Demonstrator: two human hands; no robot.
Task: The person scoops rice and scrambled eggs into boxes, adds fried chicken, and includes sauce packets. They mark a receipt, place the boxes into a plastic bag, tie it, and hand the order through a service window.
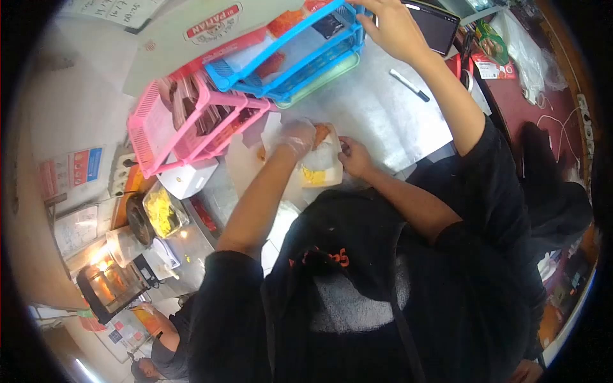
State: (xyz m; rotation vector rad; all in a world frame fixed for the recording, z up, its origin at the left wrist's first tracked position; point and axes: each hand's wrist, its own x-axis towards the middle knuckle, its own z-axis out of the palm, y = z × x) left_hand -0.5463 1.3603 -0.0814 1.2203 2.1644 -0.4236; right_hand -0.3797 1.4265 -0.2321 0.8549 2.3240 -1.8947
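An opened paper food box (335,173) lies on the metal counter in front of me. My left hand (297,138), in a clear plastic glove, is closed at a piece of fried chicken (322,135) at the box's far side; its fingertips are partly hidden. My right hand (355,157) pinches the box's right edge, bare, with thumb and fingers together. Yellow shredded food (313,175) sits in the near part of the box. White paper (271,127) stands up beside my left hand.
Beyond the box stand a pink basket (199,147) and a blue basket (281,41) holding packs. A co-worker's hand (396,29) rests at the blue one. A marker (408,85) lies on the right. On the left are a container of yellow food (163,210) and a lit warmer (112,284).
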